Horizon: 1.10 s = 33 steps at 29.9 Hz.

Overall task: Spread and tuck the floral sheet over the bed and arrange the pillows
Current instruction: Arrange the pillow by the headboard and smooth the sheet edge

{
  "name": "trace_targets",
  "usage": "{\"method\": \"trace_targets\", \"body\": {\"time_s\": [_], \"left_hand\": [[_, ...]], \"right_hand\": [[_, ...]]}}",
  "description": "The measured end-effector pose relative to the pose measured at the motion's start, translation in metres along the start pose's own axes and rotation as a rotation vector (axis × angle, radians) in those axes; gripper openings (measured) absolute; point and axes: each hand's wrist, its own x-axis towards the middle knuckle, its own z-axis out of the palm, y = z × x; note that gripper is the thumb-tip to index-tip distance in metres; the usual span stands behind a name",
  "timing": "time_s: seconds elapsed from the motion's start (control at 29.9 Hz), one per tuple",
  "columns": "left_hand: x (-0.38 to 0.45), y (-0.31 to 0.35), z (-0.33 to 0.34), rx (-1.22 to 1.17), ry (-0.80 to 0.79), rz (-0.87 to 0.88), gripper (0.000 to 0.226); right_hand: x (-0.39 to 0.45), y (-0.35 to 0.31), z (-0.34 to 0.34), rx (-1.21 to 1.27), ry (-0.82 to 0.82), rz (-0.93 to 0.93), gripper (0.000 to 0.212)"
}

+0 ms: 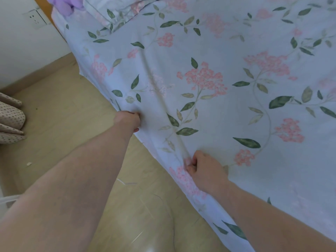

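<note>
Head view: left hand (129,121), fingers hidden in folds, and right hand (203,169) both grip floral sheet (209,57) edge

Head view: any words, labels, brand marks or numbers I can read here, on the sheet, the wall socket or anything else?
None can be read.
The floral sheet carries only printed flowers and leaves, no lettering or tag in view.
The wall socket shows slots but no legible marking.
The dotted fabric at the left edge bears dots only.
</note>
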Motion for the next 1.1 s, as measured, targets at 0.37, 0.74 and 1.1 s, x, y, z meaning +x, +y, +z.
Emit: {"method": "trace_targets", "body": {"time_s": [0.37, 0.74, 1.1], "left_hand": [[0.014, 0.022, -0.018, 0.200, 0.074, 0.055, 0.021], [-0.025, 0.018, -0.047, 0.442, -0.107, -0.157, 0.014], [0.070, 0.098, -0.084, 0.156, -0.007, -0.042, 0.035]], "right_hand": [[0.002, -0.006, 0.001, 0.015, -0.095, 0.000, 0.037], [-0.040, -0.011, -0.055, 0.101, -0.056, -0.082, 0.025], [0.059, -0.105, -0.079, 0.183, 0.020, -0.102, 0.034]]}}
